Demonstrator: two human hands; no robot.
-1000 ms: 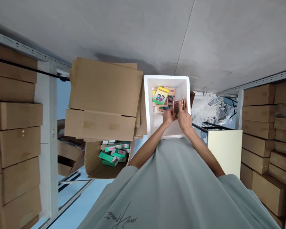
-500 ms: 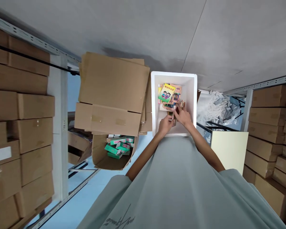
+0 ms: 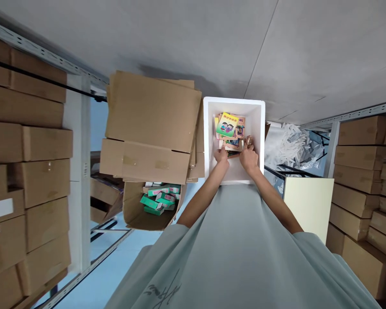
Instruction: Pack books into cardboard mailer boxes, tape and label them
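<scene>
A white foam box (image 3: pixel 207 141) stands in front of me with a pile of small books inside. On top lies a yellow and green booklet (image 3: pixel 227 125) with two cartoon children on its cover. My left hand (image 3: pixel 221 155) is closed at the lower left edge of the books (image 3: pixel 233 142), thumb on top. At their lower right edge my right hand (image 3: pixel 248 158) grips with bent fingers. A small brown patterned thing (image 3: pixel 248 140) shows just beyond the right fingers; its kind cannot be made out.
Flattened cardboard (image 3: pixel 154 116) is stacked left of the foam box. Below it, an open carton (image 3: pixel 135 216) holds green and white small boxes (image 3: pixel 157 199). Shelves of cartons (image 3: pixel 46 180) line both sides. White paper scraps (image 3: pixel 291 143) and a pale yellow panel (image 3: pixel 309 206) are on the right.
My hands were close together over a small brown item at the box's lower middle. They have parted to either side of the book pile. The top booklet has turned slightly.
</scene>
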